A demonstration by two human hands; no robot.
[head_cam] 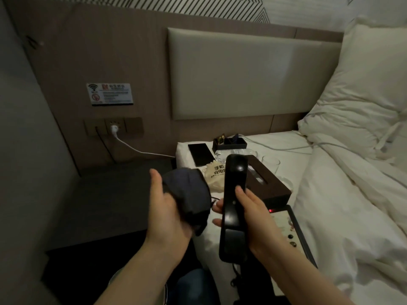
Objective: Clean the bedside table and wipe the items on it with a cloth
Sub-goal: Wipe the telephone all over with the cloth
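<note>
My right hand (246, 208) grips a black telephone handset (234, 190) and holds it upright over the edge of the bed. Its cord (235, 278) hangs down from the lower end. My left hand (164, 208) holds a bunched dark blue cloth (187, 194) just left of the handset, a small gap between them. The dark bedside table (105, 199) lies to the left, its top bare. The telephone base (286, 230) with a red light sits on the bed by my right wrist.
On the white bed (330, 216) lie a dark tissue box (266, 183), a black phone (200, 154), a small black tray (229, 143), a glass (272, 162) and a beige pouch (214, 176). A white charger cable (132, 148) runs from the wall socket (114, 128). A pillow (363, 89) is at right.
</note>
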